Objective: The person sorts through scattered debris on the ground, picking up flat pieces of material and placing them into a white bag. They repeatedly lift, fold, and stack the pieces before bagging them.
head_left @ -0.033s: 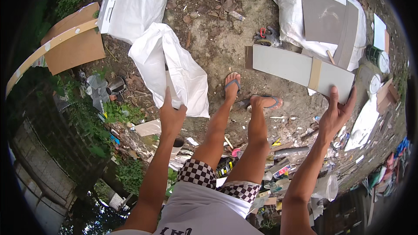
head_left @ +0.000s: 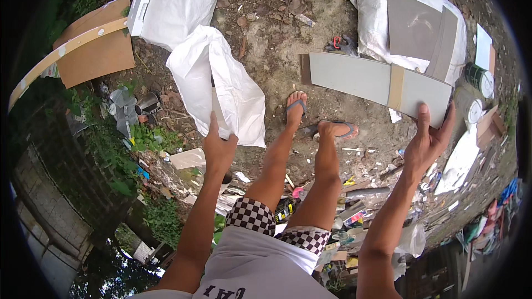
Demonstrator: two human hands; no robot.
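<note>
My left hand (head_left: pixel 220 152) is closed on the edge of a white sack (head_left: pixel 241 99), whose mouth gapes toward me. A narrow greyish strip (head_left: pixel 216 105) shows in the sack's opening, partly hidden by the fabric. On the right, my right hand (head_left: pixel 425 147) grips the near end of a long, flat grey panel (head_left: pixel 349 77) with its thumb on top; the other fingers are mostly hidden beneath. A tan band (head_left: pixel 397 86) wraps across the panel. The panel is held above the ground, to the right of the sack and apart from it.
Another white sack (head_left: pixel 185 5) lies beyond the first. At the far right, a stuffed white sack (head_left: pixel 371 16) bears grey board pieces (head_left: pixel 413 25). A brown board (head_left: pixel 94 58) lies left. A green can (head_left: pixel 480 79) stands right. Scattered litter surrounds my sandalled feet (head_left: pixel 296 106).
The grey panel has shifted slightly left, toward the sack, in my right hand. My left hand keeps its hold on the sack's edge.
</note>
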